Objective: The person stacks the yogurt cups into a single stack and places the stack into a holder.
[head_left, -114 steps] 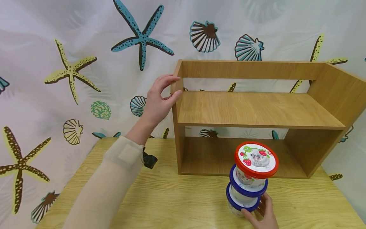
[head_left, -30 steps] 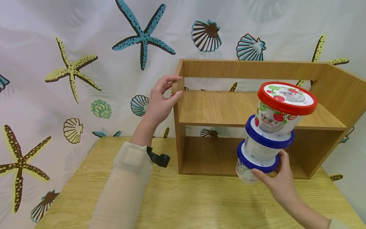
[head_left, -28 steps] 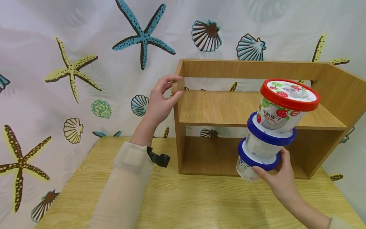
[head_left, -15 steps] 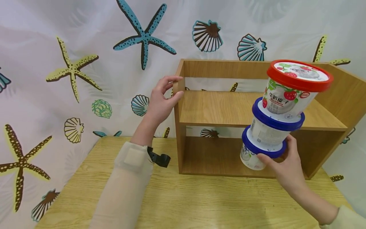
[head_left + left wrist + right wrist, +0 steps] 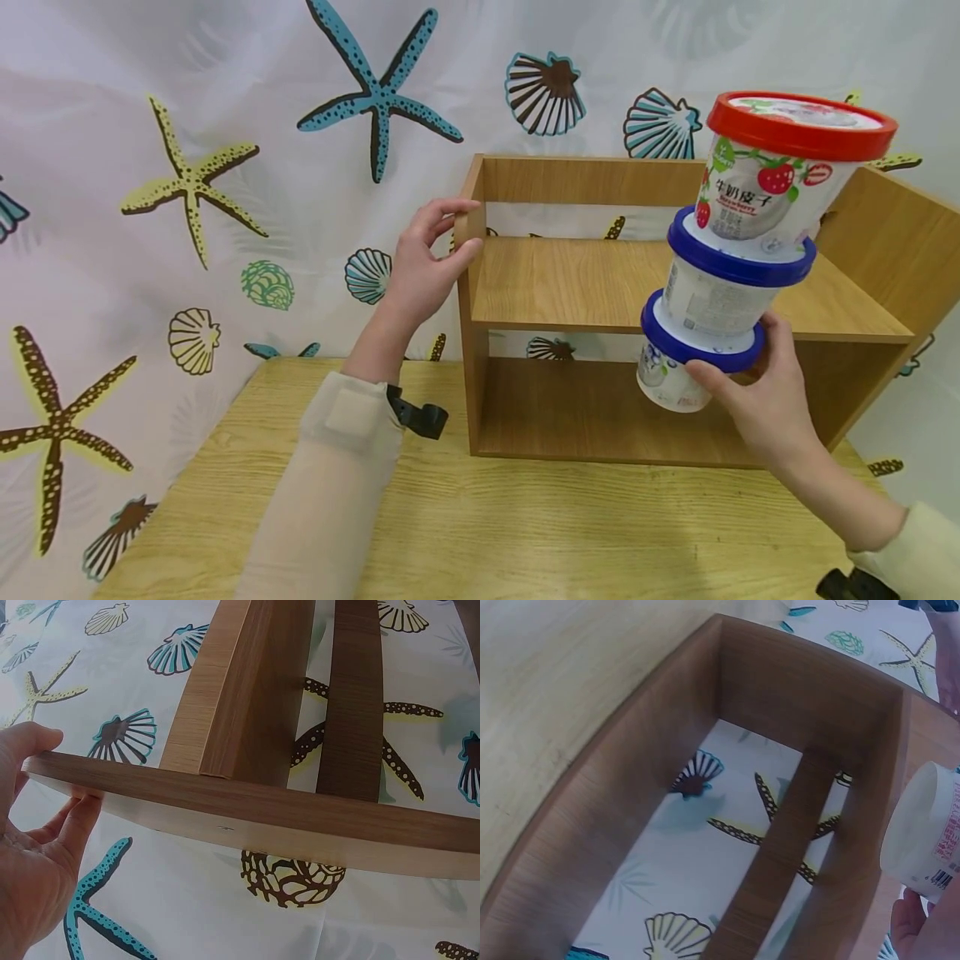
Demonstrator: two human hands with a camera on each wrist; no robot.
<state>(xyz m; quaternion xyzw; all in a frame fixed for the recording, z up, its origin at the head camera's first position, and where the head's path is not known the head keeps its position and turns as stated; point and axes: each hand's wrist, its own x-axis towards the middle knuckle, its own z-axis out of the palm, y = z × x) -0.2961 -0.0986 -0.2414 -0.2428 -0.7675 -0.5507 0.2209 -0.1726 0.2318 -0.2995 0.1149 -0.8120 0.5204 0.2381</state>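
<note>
Three round tubs are stacked in the air before the right half of a two-tier wooden shelf (image 5: 570,283). On top is a red-lidded tub (image 5: 750,193) printed with strawberries. Under it come a blue-lidded tub (image 5: 712,302) and a second blue-lidded tub (image 5: 667,382) at the bottom; the stack leans right toward its top. My right hand (image 5: 776,400) grips the lowest tub, thumb in front, other fingers mostly hidden behind. In the right wrist view that tub's white base (image 5: 922,829) shows. My left hand (image 5: 422,267) holds the shelf's left side panel (image 5: 247,817) between thumb and fingers.
The shelf stands on a light wooden table (image 5: 525,533), which stretches toward me. An upper board (image 5: 555,287) and a lower board (image 5: 570,417) lie between its side panels. Behind hangs a white curtain (image 5: 247,75) printed with starfish and shells.
My right hand has lifted the tub stack from low over the table to above the upper board's height, moving slightly right. The left hand keeps its hold on the shelf's side.
</note>
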